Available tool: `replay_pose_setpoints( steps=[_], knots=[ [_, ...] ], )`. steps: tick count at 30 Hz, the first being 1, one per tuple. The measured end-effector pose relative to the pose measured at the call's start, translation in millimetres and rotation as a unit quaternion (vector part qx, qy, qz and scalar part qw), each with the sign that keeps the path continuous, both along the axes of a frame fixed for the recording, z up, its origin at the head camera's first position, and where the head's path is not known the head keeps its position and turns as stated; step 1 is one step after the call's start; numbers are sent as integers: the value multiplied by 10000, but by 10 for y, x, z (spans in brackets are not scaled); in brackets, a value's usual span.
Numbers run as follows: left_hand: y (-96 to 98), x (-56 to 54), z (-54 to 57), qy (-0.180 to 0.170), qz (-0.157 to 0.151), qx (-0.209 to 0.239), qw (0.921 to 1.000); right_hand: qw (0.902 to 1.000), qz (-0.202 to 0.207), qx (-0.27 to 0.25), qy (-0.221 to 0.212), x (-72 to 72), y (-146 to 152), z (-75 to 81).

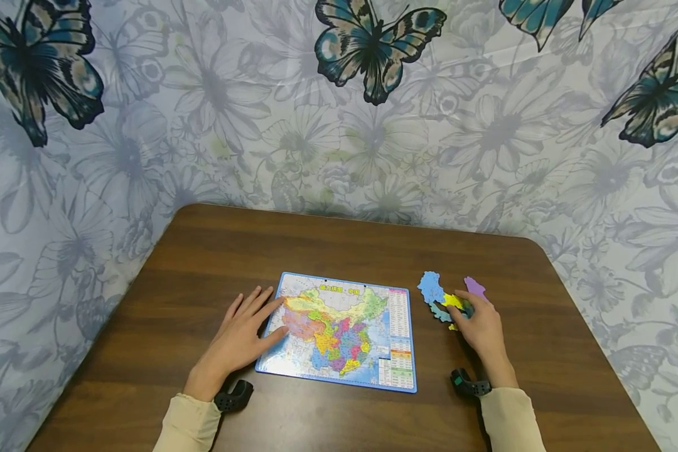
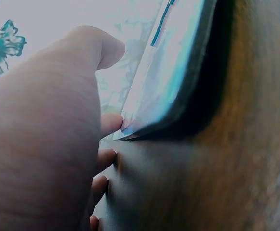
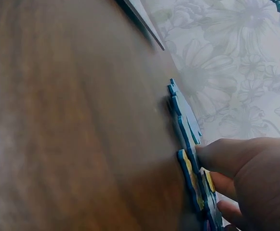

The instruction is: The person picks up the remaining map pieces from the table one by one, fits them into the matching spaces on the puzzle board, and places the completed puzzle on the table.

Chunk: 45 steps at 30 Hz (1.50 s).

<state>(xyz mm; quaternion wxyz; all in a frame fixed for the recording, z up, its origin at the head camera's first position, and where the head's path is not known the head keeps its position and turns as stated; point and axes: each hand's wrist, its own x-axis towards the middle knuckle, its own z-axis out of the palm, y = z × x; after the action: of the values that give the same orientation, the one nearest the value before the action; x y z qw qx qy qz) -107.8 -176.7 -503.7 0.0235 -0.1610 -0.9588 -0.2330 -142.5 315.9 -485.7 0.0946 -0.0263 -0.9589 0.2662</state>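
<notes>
- Left hand (image 1: 240, 339): spread, fingers reaching toward about 1 o'clock; thumb over the left part of the board (image 1: 339, 339), index at its left edge, other fingers off it, on the table (image 1: 344, 420).
- Board: flat on the table at the left hand's 3 o'clock and the right hand's 9 o'clock, long axis from 9 to just past 3. The left hand is the nearer one.
- Pieces (image 1: 431, 289): a loose, overlapping cluster off the board's right edge, apart from it, strung from about 11 to 5 o'clock. The board lies between their 8 and 9 o'clock, which I judge the bearing that matters most.
- Right hand (image 1: 482, 329): nearer the pieces, which lie toward its 10 o'clock; thumb and fingers bent onto them near the yellow piece (image 1: 451, 301). Whether it pinches one, I cannot tell.
- Purple piece (image 1: 475, 287): beyond the fingers, near the right hand's 12 o'clock.
</notes>
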Motion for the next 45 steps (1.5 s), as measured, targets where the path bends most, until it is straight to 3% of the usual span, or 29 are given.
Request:
replay_pose_setpoints(
  steps=[11,29,35,45],
  knots=[
    [-25,-14,0,26,7,-15,10000,9988,-224,123,428,4,-38,12],
    [-48,-12,12,41,-26,-53,10000,9910,-854,-264,998,76,12,-44],
    [-36,3,-2,44,-12,1,10000,9894,-826,-334,1143,105,18,-72],
    [-11,-5,-34,88,-70,-28,9999,9807,-625,-443,1798,184,-5,-125]
  ],
)
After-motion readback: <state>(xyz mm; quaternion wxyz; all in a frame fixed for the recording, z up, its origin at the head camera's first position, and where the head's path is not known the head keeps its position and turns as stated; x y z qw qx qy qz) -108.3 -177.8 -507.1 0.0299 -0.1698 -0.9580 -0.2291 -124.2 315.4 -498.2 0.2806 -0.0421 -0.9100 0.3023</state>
